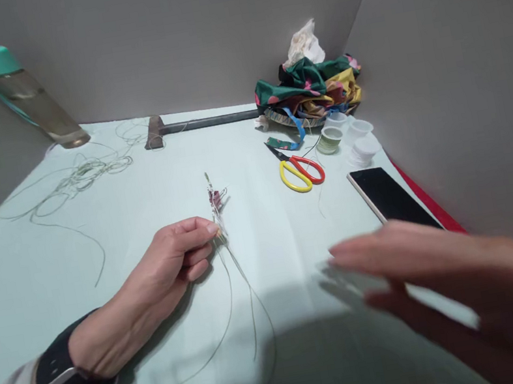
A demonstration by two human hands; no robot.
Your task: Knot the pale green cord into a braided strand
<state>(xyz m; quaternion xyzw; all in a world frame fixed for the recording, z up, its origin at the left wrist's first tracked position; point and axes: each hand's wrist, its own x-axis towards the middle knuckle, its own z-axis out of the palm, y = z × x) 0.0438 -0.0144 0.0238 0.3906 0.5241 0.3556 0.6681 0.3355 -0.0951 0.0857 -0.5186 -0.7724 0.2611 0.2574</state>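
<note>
My left hand (pixel 187 247) pinches the lower end of a small piece of knotted cord (pixel 216 209) between thumb and forefinger. The piece has pale and dark reddish parts. Several thin loose cord ends (pixel 248 286) trail from it over the cloth towards me. My right hand (pixel 431 280), blurred by motion, is raised at the right near the smartphone (pixel 391 198), thumb and fingers apart; I see nothing held in it. Beyond the hands lie scissors (pixel 300 171) with one yellow and one red handle, blades partly apart.
A pale cloth (pixel 251 160) covers the table. Tangled cord (pixel 85 176) lies at the left, below a tilted bottle (pixel 37 105) with a green cap. A hammer (pixel 204 122) lies at the back, beside bunched patterned fabric (pixel 312 86). Small spools (pixel 329 139) stand at the right.
</note>
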